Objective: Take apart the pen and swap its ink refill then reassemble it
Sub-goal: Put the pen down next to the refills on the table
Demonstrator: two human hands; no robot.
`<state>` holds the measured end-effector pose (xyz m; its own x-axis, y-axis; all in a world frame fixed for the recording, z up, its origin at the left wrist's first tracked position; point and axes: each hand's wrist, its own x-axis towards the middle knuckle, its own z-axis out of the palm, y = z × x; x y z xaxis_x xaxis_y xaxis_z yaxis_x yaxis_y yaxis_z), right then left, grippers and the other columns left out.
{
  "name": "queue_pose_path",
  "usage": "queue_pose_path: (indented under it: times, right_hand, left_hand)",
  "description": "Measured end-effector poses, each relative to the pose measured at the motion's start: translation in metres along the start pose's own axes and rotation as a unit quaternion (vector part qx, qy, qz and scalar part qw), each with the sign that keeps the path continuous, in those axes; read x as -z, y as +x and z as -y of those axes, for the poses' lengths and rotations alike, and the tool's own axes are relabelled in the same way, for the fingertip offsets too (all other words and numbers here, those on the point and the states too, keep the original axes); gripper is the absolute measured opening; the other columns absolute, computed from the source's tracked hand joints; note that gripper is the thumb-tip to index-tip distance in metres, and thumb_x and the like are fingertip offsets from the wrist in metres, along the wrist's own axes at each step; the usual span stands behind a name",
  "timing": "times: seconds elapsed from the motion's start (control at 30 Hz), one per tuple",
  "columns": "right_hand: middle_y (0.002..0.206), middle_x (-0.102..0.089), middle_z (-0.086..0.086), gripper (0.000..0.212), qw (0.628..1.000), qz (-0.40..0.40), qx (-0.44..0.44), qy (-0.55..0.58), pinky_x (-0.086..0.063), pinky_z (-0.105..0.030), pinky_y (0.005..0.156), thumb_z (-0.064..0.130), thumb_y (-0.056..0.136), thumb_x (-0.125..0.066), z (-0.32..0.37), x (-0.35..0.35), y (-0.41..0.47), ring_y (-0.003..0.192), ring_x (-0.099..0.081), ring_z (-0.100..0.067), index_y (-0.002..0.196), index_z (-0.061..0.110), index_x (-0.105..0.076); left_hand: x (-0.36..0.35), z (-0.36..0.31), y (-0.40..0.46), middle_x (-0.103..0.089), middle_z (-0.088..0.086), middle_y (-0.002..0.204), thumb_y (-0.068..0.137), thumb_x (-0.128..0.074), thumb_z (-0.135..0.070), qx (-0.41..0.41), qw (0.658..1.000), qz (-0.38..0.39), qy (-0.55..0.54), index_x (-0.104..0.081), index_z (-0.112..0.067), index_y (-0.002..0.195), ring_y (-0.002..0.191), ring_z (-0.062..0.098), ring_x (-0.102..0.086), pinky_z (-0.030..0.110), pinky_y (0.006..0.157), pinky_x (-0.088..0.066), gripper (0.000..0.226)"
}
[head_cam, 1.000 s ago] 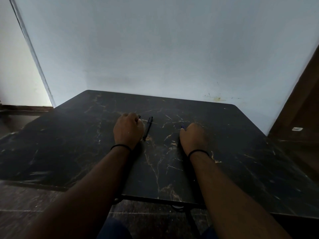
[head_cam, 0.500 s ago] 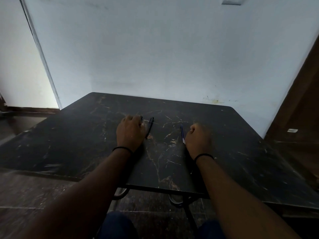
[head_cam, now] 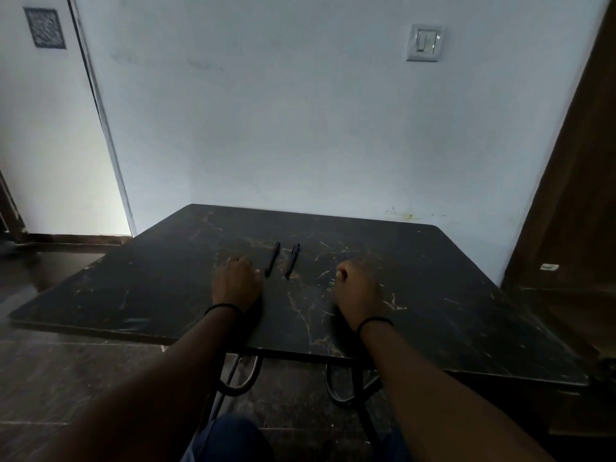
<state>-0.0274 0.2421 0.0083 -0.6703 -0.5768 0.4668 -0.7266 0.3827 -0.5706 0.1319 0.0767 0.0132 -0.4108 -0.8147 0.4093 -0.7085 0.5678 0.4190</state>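
Observation:
Two black pens lie side by side on the dark marble table (head_cam: 433, 295), the left pen (head_cam: 272, 260) and the right pen (head_cam: 292, 261), both pointing away from me. My left hand (head_cam: 236, 283) rests on the table just left of the left pen, fingers loosely curled, holding nothing. My right hand (head_cam: 358, 288) rests further right with its fingers curled. A thin blue refill tip (head_cam: 346, 257) pokes out past its knuckles; the rest is hidden in the hand.
The table stands against a pale wall with a light switch (head_cam: 425, 42). A brown wooden door (head_cam: 573, 211) is at the right. Metal table legs (head_cam: 240, 378) show under the near edge, above a dark tiled floor.
My left hand has drawn back from the left pen, which now lies bare on the table. The blue refill is mostly hidden in my right hand. My view has tilted upward.

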Motion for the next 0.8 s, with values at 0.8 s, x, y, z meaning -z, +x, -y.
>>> queue_pose_path:
  times: [0.8]
  right_hand:
    - [0.098, -0.07, -0.012, 0.027, 0.994, 0.098, -0.042, -0.038, -0.05, -0.033, 0.075, 0.034, 0.091, -0.056, 0.056, -0.104, 0.076, 0.094, -0.066, -0.034, 0.095, 0.01, -0.069]
  left_hand:
    - [-0.029, 0.007, 0.062, -0.062, 0.021, 0.068, 0.086, -0.057, -0.018, -0.022, 0.994, 0.059, -0.094, -0.06, 0.0, 0.065, 0.065, 0.035, -0.06, 0.03, 0.056, -0.036, 0.028]
